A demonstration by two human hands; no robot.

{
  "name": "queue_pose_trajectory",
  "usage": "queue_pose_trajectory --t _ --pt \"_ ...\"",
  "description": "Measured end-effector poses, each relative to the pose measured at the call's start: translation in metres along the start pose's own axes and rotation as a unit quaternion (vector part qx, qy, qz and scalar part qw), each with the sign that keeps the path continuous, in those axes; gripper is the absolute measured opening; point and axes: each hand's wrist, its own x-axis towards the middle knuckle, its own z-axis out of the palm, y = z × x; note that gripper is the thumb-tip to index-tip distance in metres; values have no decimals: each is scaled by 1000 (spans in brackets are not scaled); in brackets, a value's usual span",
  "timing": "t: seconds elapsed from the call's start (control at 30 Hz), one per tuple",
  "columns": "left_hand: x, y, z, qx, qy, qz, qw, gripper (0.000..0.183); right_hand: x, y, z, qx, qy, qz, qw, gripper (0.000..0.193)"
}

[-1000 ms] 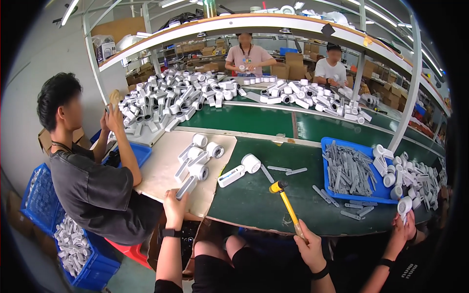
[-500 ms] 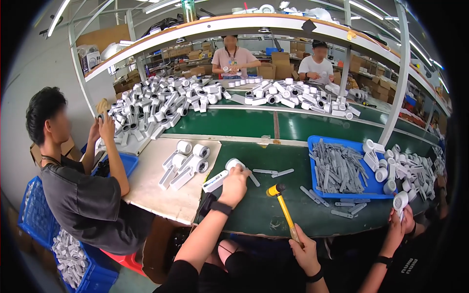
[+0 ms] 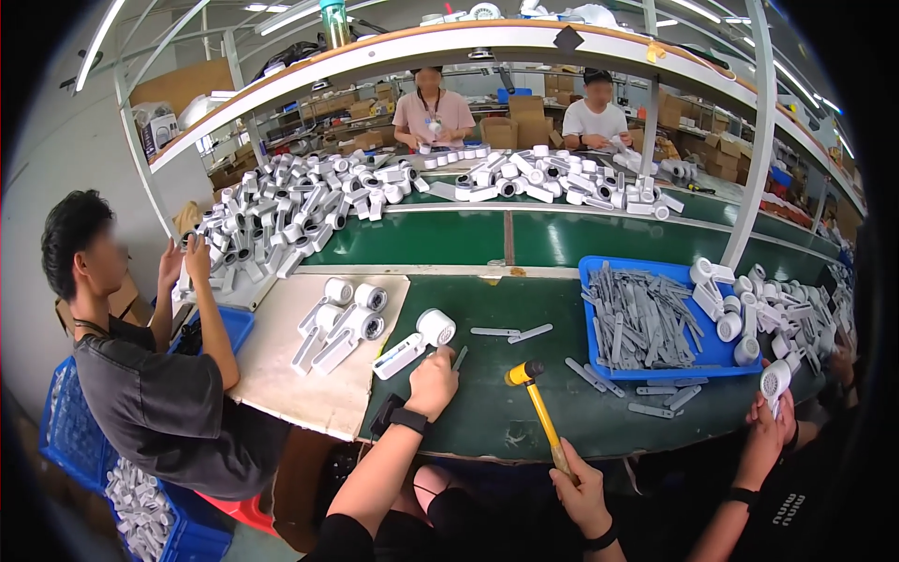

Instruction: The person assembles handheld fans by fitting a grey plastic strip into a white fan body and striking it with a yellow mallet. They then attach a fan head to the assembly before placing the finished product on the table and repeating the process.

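Four fans (image 3: 342,345) lie on a board (image 3: 300,398); a fifth fan (image 3: 401,357) lies on the bench (image 3: 478,426), the left hand (image 3: 434,382) near its head beside a strip (image 3: 461,358), grip contents impossible to tell; the right hand (image 3: 579,492) grasps a hammer (image 3: 543,412), left of a tray (image 3: 716,347).

The person's left hand (image 3: 433,386) and right hand (image 3: 582,495) are bare. A black wristband (image 3: 408,420) encircles the left wrist; below and left of this wristband lies a black sleeve (image 3: 348,538), below and right of it, dark legwear (image 3: 461,517) and a second black band (image 3: 602,539).
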Motion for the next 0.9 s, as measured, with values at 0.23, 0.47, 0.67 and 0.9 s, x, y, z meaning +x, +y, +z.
queue_pose_trajectory --t 0.23,0.47,0.67,0.9 --pt "-20 -40 -30 73 109 57 990 15 3 2 10 0 -16 -33 999 58" --pt "6 -80 -50 44 189 40 980 6 6 -14 15 15 -35 21 999 54" --pt "6 -78 -49 88 207 32 974 28 4 -18 22 14 -53 20 998 54" --pt "-7 -66 -58 69 40 -21 997 42 4 -11 29 -11 -58 -49 997 57"
